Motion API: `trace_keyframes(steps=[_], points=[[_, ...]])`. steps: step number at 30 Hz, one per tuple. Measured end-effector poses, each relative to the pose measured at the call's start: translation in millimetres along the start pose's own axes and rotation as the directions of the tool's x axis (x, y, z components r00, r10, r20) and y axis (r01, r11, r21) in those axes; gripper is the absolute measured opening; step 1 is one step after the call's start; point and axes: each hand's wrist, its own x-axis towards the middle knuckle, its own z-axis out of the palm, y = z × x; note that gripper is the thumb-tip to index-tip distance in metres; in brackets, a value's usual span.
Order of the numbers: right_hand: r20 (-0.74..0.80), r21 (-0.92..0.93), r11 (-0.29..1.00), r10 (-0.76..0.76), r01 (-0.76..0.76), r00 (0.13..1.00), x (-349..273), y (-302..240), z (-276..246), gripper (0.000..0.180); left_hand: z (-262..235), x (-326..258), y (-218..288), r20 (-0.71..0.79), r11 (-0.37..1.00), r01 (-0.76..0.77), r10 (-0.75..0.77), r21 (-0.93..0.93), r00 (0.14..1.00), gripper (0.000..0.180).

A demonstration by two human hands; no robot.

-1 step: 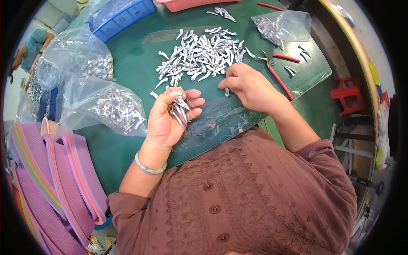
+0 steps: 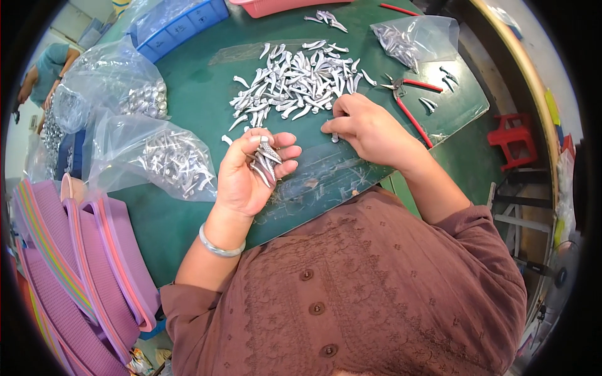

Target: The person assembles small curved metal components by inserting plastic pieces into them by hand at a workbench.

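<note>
Beyond the curled right hand [image 2: 375, 130], hold unclear, lie silver pieces [image 2: 313, 70]; left hand [image 2: 241, 178] loosely cups several.

The desk [image 2: 191, 84] has a dark green top, scuffed along its near edge, and the fisheye view bends its outline. Light glares off its glossy far right corner. Beyond that side stands a low red plastic stool [image 2: 511, 133] in a dim space, with pale metal bars [image 2: 517, 219] nearer the viewer. A long, light wood-coloured edge [image 2: 538, 69] curves down the right. At upper left, pale surfaces [image 2: 72, 26] show, whether wall or cabinet is unclear. Bright light falls across the room.
</note>
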Motion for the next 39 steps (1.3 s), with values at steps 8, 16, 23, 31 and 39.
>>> trace_keyframes(steps=[8,16,23,31,39], points=[[-0.088,0.081,0.991,-0.096,0.103,0.992,3.5,-1.0,1.5,0.003,1.7,1.1,-3.1,-0.035,0.998,0.050,-0.049,0.040,0.998,0.021],[-0.401,0.334,0.899,-0.136,0.282,0.906,12.0,-23.9,11.4,0.018,15.7,-5.1,-4.4,-0.080,0.925,0.179,-0.161,0.336,0.984,0.015],[-0.405,0.361,0.900,-0.084,0.244,0.910,13.8,-29.0,20.3,0.017,14.3,-6.3,-3.6,-0.063,0.922,0.147,-0.134,0.357,0.989,0.012],[-0.417,0.383,0.897,-0.043,0.219,0.908,13.4,-32.9,21.6,0.017,16.4,-6.9,-4.8,-0.076,0.923,0.116,-0.095,0.366,0.993,0.011],[-0.447,0.371,0.901,-0.038,0.224,0.893,13.3,-35.3,24.4,0.019,16.2,-6.1,-5.4,-0.110,0.925,0.127,-0.094,0.359,0.990,0.011]])
